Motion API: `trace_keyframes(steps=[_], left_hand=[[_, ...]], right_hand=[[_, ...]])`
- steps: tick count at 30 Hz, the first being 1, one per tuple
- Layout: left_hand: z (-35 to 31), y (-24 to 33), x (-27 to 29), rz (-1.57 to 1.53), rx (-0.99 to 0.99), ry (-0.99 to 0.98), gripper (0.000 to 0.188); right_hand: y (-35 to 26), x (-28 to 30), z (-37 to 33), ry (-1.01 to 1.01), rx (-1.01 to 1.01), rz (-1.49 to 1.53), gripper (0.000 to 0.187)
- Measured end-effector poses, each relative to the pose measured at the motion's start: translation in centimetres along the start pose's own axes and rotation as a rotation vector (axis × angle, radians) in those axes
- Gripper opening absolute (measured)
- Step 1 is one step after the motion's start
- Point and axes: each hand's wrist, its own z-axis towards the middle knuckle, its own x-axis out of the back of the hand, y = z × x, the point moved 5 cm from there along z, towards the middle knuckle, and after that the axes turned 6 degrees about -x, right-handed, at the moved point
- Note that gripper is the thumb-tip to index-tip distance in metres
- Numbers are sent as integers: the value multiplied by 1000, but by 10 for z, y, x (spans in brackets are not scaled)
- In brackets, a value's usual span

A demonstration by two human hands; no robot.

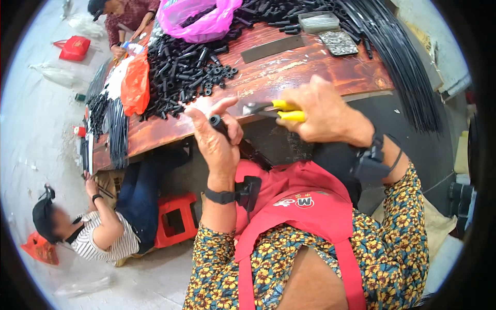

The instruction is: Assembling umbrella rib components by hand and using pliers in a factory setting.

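Note:
My left hand [216, 137] is wrapped round a black tube [216, 122], its round hollow end facing up, while the thumb and index finger stretch out apart. To its right, my right hand [323, 111] grips pliers by their yellow handles [290, 110]. The pliers' dark jaws [254, 108] point left toward my left hand, apart from the tube. Blur hides whether anything sits between the jaws. Both hands are above the near edge of the wooden table [310, 75]. Beyond my left hand lies a heap of black tubular parts [178, 67].
A flat metal bar [273, 49], a clear plastic box [319, 22] and a tray of small metal pieces [338, 43] lie on the table. Long black strips [408, 72] hang over its right side. Pink [199, 23] and orange bags [135, 88] stand left. Two co-workers [106, 232] are nearby.

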Motion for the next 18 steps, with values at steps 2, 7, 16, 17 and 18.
trace_keyframes(steps=[2,7,16,17,18], left_hand=[[2,-9,-4,-27,22,-61,85],[-11,-1,-6,-156,-87,-335,72],[-14,5,-36,35,-170,-557,51],[-13,5,-36,80,-174,-545,51],[-11,5,-36,126,-181,-531,51]], right_hand=[[29,29,-3,101,-16,128,15],[148,64,8,125,-486,205,19],[255,44,29,129,-624,-207,18],[241,44,34,131,-564,-231,15],[231,44,39,134,-501,-255,13]])
